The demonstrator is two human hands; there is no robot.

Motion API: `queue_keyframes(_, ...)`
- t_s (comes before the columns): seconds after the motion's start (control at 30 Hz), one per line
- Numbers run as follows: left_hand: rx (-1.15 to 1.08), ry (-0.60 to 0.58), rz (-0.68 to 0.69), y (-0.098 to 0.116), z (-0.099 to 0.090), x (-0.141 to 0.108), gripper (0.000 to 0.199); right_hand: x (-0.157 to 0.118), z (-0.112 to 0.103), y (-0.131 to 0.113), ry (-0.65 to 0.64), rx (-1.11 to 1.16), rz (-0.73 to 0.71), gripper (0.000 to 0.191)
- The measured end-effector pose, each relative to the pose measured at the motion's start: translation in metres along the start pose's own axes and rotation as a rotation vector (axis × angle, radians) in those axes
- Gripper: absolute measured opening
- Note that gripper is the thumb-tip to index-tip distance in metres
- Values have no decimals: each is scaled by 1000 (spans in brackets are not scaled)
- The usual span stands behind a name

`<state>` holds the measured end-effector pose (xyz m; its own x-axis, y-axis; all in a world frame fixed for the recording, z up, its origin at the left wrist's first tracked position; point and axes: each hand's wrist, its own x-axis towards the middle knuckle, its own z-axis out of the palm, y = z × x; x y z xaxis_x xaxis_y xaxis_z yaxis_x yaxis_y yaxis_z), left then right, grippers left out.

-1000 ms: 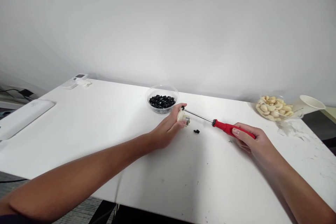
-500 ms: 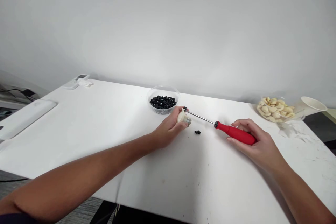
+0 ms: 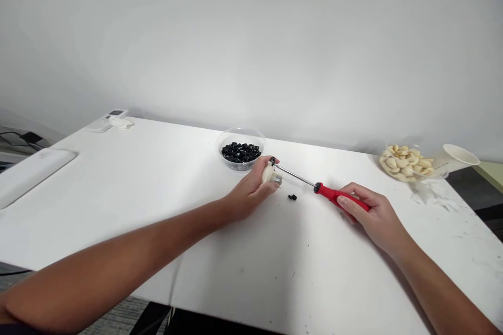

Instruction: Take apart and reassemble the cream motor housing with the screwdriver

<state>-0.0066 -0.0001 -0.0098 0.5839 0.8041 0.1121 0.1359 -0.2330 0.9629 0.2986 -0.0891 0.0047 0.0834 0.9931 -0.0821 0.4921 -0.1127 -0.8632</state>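
Observation:
My left hand (image 3: 250, 188) is closed around a small cream-coloured part with a silver motor-like piece (image 3: 269, 174), held just above the table. A little black piece (image 3: 272, 160) sits at its top edge, by my fingertips. My right hand (image 3: 375, 213) is wrapped round the red handle of a screwdriver (image 3: 346, 200). The screwdriver's metal shaft slants up to the left, and its tip meets the black piece; the exact contact is too small to make out. Below the shaft, small black pieces (image 3: 292, 197) lie on the table.
Behind my left hand stands a clear bowl (image 3: 240, 165) of black pieces. At the right are a clear container of cream-coloured pieces (image 3: 406, 163), a tilted white cup (image 3: 458, 157) and crumpled clear plastic (image 3: 428, 193). A long white device (image 3: 37, 172) and a remote-like item (image 3: 113, 115) lie left.
My right hand has closed its fingers more tightly round the screwdriver handle, where they were looser before. The whole view has shifted slightly, so everything sits a little further left.

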Motion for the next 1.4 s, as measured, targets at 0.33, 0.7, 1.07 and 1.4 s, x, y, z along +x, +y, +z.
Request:
queue_keyframes(0.33, -10, 33, -37, 12, 0, 1, 27, -3, 2, -1, 106, -276, -197, 31)
queue_keyframes(0.7, -5, 92, -40, 12, 0, 2, 18, -15, 8, 3, 442, -619, -678, 17)
queue_keyframes(1.07, 37, 73, -49, 12, -1, 3, 13, -18, 9, 2, 445, -619, -631, 20)
queue_keyframes(1.4, 78, 63, -13, 11, 0, 3, 26, -15, 11, -14, 184, -40, -45, 30)
